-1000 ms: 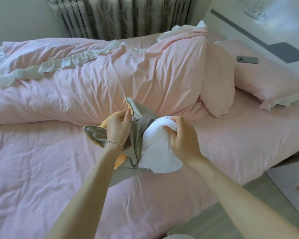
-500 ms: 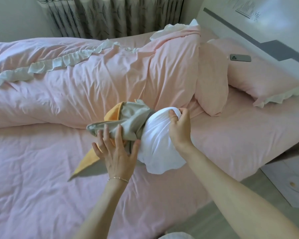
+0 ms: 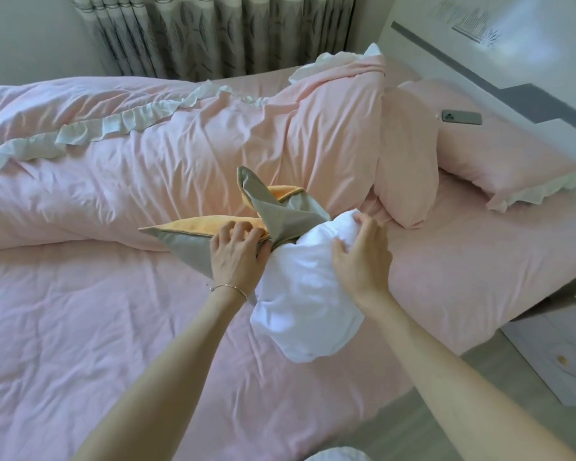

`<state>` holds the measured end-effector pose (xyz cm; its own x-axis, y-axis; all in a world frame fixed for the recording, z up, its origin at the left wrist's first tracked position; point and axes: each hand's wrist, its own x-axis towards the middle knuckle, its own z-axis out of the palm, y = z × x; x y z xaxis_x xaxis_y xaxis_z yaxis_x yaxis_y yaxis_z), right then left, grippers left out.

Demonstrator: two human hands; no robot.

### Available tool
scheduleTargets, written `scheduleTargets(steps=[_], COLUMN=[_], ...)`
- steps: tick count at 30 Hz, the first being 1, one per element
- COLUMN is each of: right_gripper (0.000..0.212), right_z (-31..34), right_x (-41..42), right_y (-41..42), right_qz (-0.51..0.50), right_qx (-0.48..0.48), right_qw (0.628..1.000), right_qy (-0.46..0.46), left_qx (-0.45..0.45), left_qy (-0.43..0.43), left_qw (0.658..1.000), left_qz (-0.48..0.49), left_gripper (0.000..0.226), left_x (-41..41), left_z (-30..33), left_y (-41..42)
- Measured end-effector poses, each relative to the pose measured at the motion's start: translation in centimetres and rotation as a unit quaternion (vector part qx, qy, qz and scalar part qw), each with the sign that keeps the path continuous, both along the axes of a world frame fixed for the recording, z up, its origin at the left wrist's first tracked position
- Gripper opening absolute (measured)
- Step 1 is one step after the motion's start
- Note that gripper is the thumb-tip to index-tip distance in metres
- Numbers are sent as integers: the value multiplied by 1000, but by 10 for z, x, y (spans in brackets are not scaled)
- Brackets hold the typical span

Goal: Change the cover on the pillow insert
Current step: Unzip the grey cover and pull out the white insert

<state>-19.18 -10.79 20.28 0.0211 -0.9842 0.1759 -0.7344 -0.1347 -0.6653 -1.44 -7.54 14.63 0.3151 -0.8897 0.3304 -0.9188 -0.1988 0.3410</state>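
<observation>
My left hand [image 3: 235, 252] pinches the bunched grey-and-orange pillow cover [image 3: 280, 214] at its gathered mouth, fingers curled into the fabric. My right hand [image 3: 359, 257] grips the far end of the white pillow insert [image 3: 300, 314], fingers dug into its cloth. The insert lies mostly bare on the pink bed sheet [image 3: 80, 344], one end tucked into the cover. Behind: a rolled pink duvet [image 3: 147, 161] with white ruffle, two pink pillows [image 3: 499, 161], and a phone [image 3: 461, 117] lying on the further pillow.
</observation>
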Motion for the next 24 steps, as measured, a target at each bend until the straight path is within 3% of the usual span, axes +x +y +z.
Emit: scheduleTargets(steps=[2,4,9,13,17,20,24], right_gripper=[45,38,42,40,37,39,42], right_z=[-7,-17,-48,-36,-23,-24,-29], right_x=[1,6,17,20,22,24,16], right_y=[-2,0,15,12,6,9,27], right_qz=[39,110,182,148,168,254,306], right_qx=[-116,-190,-169,-237,-295,-331,-370], right_qw=[985,958,931,934,922,895,867], right_qy=[122,185,268,224,188,158,135], left_qx=[27,53,-22,-131,-162,-84,32], left_qy=[0,30,193,203,147,131,163], left_qw=[999,998,981,970,975,982,957], left_qz=[-34,-33,24,16,45,103,240], left_gripper=[42,39,23,25,28,30,24], left_x=[-6,-12,-15,-16,-12,1,42], left_z=[1,1,-1,19,42,45,40], left_y=[-6,-9,2,16,20,26,37])
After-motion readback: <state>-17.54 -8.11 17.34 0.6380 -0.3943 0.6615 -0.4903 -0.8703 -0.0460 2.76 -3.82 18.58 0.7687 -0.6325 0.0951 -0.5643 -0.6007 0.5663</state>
